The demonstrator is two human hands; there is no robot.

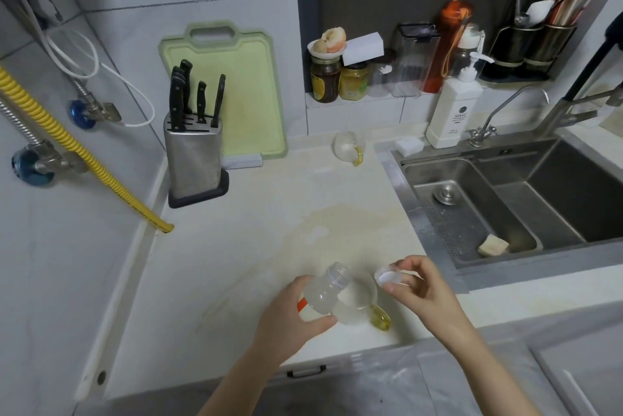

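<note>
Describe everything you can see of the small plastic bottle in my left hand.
The bottle is small, of translucent plastic, and looks cloudy white inside. Its threaded neck is open; the white cap is off, pinched in the right hand. An orange strip shows near its base. It leans, mouth up and rightward, over the near counter. The left hand grips its body. It overlaps a glass cup with a yellow handle; contact cannot be told.

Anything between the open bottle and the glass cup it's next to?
Nothing visible. The left hand holds the bottle directly beside the glass cup, overlapping it in view. The right hand pinches the cap off to the cup's right, clear of the gap.
</note>
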